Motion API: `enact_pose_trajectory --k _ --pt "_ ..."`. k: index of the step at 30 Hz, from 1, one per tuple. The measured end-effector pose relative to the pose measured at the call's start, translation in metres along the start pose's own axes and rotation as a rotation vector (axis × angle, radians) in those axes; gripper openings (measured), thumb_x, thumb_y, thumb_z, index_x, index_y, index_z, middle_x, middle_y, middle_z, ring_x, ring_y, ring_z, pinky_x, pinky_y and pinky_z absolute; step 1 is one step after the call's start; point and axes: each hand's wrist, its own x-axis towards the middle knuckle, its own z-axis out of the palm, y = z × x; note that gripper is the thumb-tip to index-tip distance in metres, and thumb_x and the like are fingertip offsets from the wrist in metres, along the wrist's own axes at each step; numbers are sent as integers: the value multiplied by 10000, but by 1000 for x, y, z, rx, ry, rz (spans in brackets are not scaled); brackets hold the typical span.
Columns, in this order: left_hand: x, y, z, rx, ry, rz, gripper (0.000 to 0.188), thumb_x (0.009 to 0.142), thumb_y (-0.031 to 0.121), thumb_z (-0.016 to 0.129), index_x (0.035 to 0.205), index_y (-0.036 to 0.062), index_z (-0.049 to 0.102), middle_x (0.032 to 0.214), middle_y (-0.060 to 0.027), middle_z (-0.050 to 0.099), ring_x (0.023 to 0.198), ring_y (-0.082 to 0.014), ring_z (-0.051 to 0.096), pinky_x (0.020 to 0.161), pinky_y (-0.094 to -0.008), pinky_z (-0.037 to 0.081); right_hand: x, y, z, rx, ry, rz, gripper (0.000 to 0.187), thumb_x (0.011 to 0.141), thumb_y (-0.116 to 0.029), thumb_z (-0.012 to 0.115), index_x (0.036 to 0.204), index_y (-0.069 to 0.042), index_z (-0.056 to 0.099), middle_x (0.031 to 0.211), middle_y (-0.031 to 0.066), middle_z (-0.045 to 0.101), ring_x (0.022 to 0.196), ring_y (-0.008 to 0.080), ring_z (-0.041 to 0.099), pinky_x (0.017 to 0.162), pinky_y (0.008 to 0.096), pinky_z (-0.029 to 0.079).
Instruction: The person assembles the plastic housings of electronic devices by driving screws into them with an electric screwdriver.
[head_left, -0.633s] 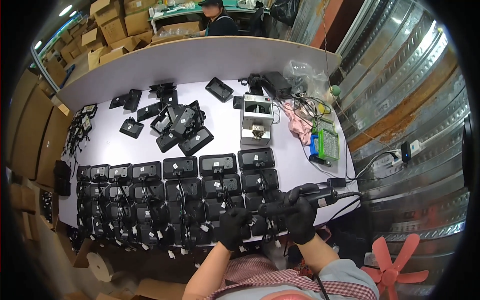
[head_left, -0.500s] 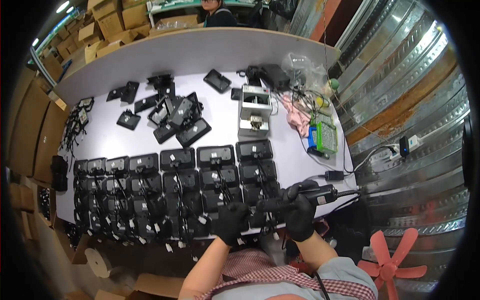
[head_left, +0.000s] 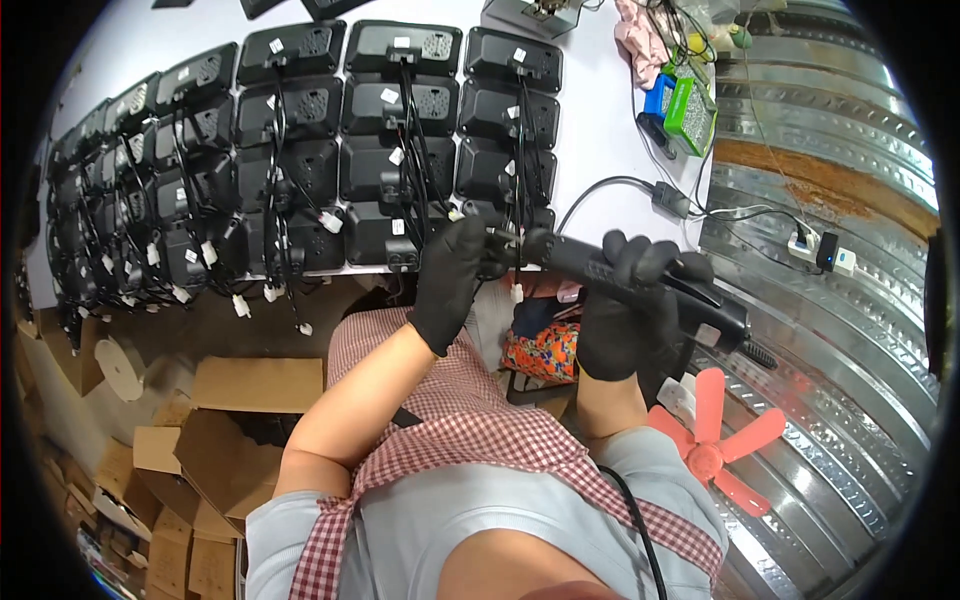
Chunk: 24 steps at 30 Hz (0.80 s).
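Right hand (head_left: 630, 315) gripping power tool (head_left: 585, 263); left hand (head_left: 449, 285) near its front.

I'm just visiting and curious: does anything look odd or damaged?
Several white connectors dangle off the table, untidy below neat rows of black housings; the metal wall has a brown, rusty-looking streak.

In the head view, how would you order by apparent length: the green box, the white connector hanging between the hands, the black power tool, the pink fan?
1. Black power tool
2. Pink fan, across its blades
3. Green box
4. White connector

Different distances make real sizes unsure.
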Motion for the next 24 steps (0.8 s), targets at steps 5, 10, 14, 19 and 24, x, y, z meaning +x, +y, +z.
enact_pose_trajectory --k 5,10,14,19,24 --pt "6 -40 -23 800 -49 508 311 932 143 571 1198 -17 546 1097 -167 601 989 -284 599 822 -382 490 6 39 -5 -159 -103 -10 289 887 -50 578 1165 -114 535 950 74 588 792 175 515 765 381 409" --pt "53 -39 7 1232 -169 789 557 817 211 607 1328 37 471 1243 -206 538 1211 -382 491 1050 -483 366 8 83 -23 -297 -241 -13 274 876 12 585 1131 -28 492 939 137 619 869 235 604 847 415 505" --pt "81 -53 6 1346 -148 836 598 867 329 528 1404 81 440 1444 -156 438 1398 -366 323 1157 -498 230 4 101 -28 -453 -255 5 284 855 48 571 1125 4 494 913 149 623 871 244 611 828 392 519" --pt "86 -40 11 1276 -142 705 598 878 337 506 1416 86 434 1467 -149 425 1407 -379 315 1179 -522 191 2 118 -37 -461 -231 17 322 818 97 541 1120 -4 502 918 155 630 846 239 618 810 393 527" --pt "88 -36 2 1275 -176 441 484 931 254 459 1383 82 482 1420 -123 473 1361 -260 412 1181 -408 267 6 128 -35 -426 -465 23 381 831 -37 624 1195 -8 513 1073 161 646 986 272 637 940 426 494"
